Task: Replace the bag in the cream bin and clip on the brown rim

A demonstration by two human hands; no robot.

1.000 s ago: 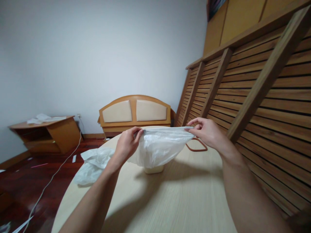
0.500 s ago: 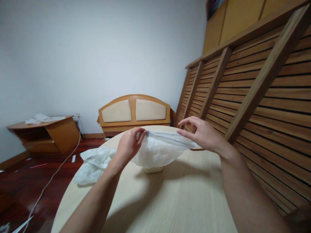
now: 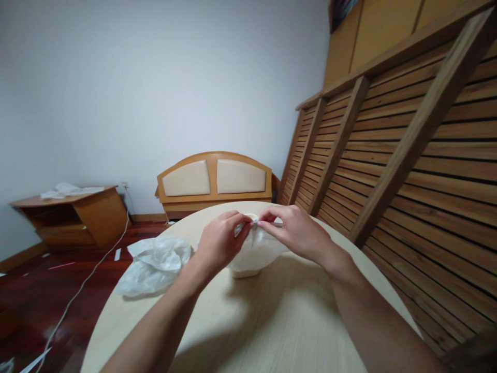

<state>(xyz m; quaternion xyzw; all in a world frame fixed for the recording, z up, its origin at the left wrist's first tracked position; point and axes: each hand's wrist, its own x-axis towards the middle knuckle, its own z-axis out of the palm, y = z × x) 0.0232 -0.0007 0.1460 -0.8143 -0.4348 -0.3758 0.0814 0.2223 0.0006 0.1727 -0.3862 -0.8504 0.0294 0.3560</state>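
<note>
Pinching the bag (image 3: 264,252) by its top edge, we hold it at the middle of the table (image 3: 272,326), out ahead of us. Our left hand (image 3: 223,241) grips it between thumb and fingertips; our right hand (image 3: 298,233) does the same just beside it — both grips narrow, fingertips nearly meeting on the gathered plastic. Under the bag we see the base of a cream box (image 3: 245,273), standing on the table; whether the bag goes round it or only hangs before it, we cannot tell.

At nine o'clock from the bag, near the table's edge, lies a crumpled bag (image 3: 159,264). Farther out we see a headboard (image 3: 214,178) toward eleven, a cabinet (image 3: 103,215) toward ten — and a slatted frame (image 3: 388,145), leaning, toward two.
</note>
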